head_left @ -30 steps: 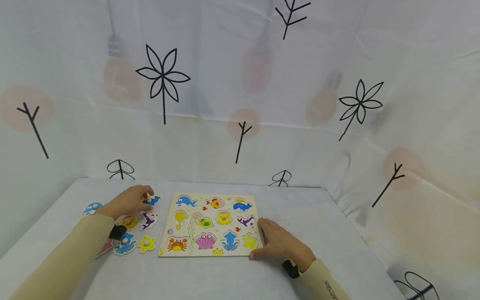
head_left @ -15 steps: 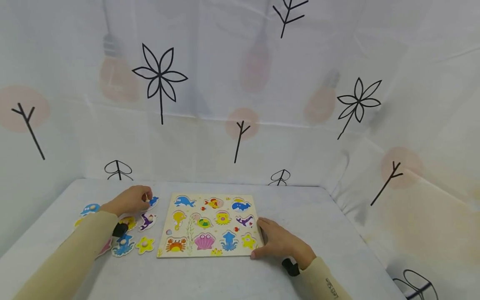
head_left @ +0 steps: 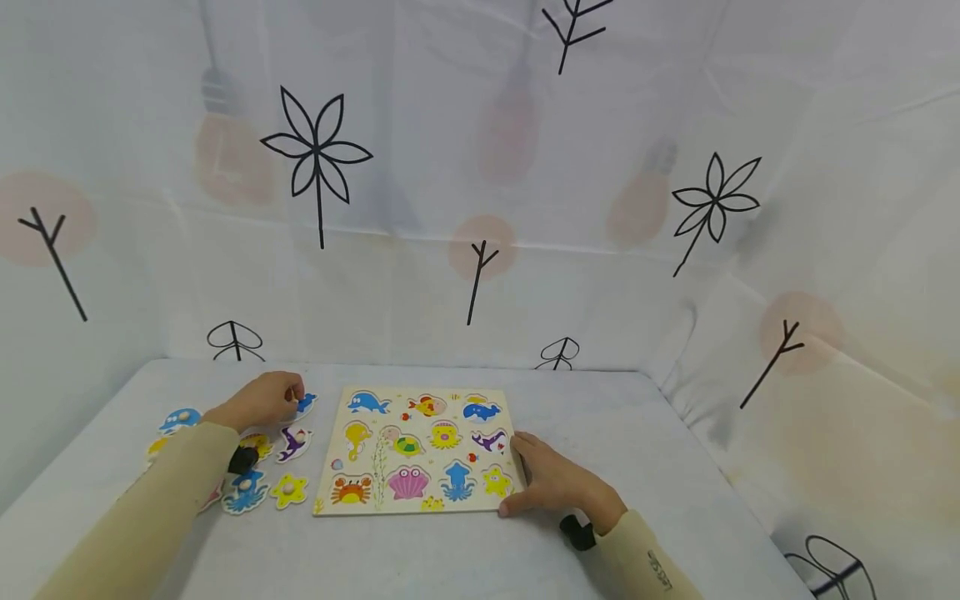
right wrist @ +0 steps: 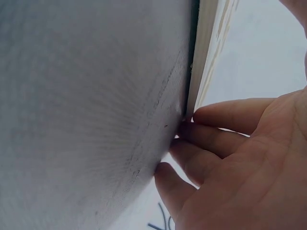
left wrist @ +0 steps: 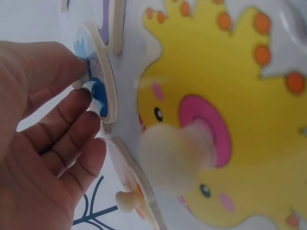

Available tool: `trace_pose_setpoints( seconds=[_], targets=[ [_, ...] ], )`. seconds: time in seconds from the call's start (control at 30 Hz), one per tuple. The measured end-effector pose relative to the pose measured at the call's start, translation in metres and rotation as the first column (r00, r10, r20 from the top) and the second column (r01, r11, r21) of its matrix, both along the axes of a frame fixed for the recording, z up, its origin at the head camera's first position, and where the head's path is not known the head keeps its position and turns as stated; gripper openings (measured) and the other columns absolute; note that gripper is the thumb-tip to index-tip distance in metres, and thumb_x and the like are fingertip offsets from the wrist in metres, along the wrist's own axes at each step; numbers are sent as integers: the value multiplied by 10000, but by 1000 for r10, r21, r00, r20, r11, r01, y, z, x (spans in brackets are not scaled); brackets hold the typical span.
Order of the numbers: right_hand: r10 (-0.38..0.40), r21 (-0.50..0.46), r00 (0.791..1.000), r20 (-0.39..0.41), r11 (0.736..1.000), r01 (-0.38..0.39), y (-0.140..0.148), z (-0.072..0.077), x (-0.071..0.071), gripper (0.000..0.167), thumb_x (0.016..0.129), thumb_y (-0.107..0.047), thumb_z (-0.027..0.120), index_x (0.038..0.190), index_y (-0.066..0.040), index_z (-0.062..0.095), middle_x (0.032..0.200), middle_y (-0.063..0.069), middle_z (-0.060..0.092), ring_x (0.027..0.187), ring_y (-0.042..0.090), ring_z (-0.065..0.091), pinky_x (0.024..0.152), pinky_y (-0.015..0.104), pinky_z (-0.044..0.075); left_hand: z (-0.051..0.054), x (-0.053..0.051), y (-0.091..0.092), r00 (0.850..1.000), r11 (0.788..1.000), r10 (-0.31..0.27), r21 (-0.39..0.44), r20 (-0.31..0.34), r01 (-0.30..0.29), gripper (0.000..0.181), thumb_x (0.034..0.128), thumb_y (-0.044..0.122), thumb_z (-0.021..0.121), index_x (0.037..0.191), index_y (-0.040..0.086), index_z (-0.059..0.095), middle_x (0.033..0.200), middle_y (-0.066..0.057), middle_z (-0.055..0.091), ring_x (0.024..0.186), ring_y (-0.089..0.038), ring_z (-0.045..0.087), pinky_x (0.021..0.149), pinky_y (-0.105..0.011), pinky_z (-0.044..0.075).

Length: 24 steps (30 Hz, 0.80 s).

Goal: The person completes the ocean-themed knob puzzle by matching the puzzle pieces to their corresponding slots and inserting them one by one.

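Observation:
My left hand (head_left: pixel 258 400) is at the far left of the table, thumb and forefinger pinching the knob of a blue whale puzzle piece (head_left: pixel 306 404). In the left wrist view that whale piece (left wrist: pixel 98 91) lies partly behind the fingertips, and the other fingers are loosely bent. A cream puzzle board (head_left: pixel 335 450) with printed sea animals lies flat in the middle. Along its right edge rests my right hand (head_left: pixel 558 479), thumb near the front corner. The right wrist view shows its fingertips touching the tabletop and the board's side (right wrist: pixel 204 57).
Around the left forearm lie several knobbed pieces: a yellow star (head_left: pixel 289 492), a blue squid (head_left: pixel 245 492), a purple mermaid (head_left: pixel 293 443), a blue dolphin (head_left: pixel 180 418) and a yellow octopus (left wrist: pixel 254 129). The sleeve covers some. A patterned white cloth (head_left: pixel 405 283) hangs behind the table.
The left fingers have closed in slightly on the whale piece's knob. My right hand stays at the board's edge. The head view has shifted a little.

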State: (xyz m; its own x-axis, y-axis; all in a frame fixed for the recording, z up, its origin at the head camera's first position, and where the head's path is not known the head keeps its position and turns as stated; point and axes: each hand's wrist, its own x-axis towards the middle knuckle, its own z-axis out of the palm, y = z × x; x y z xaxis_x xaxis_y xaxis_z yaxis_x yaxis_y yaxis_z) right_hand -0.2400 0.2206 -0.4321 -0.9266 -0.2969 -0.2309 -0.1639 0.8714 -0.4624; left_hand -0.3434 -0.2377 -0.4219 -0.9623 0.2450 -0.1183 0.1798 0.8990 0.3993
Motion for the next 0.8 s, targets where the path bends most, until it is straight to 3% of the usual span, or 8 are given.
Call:
trace_pose_setpoints(
  seconds=[0.27, 0.5, 0.8],
  targets=[
    [-5, -22, 1000, 15, 1000, 5, 0, 0, 0, 1135, 586, -547, 844, 1480, -89, 317, 1537, 99, 260, 1399, 315, 249, 1089, 541, 231, 0, 1, 1, 1000, 1000, 0, -14, -17, -1, 129, 818, 71, 620, 944, 68, 591, 853, -64, 548, 791, -238, 503, 726, -387, 456],
    [6, -13, 1000, 5, 1000, -6, 0, 0, 0, 1127, 592, -546, 841, 1477, -83, 319, 1534, 104, 260, 1395, 318, 254, 1086, 543, 237, 7, 2, 3, 999, 1000, -8, 2, -50, 8, 134, 826, 86, 632, 955, 68, 600, 844, -63, 542, 790, -238, 499, 713, -379, 451],
    [-1, -22, 1000, 15, 1000, 1, 0, 1, 0, 1132, 579, -549, 847, 1476, -92, 329, 1536, 93, 261, 1398, 316, 249, 1090, 542, 228, 13, 4, 36, 989, 995, -92, 14, -119, 95, 104, 838, 90, 635, 936, 89, 599, 814, -34, 516, 764, -199, 493, 673, -332, 423]
  ],
)
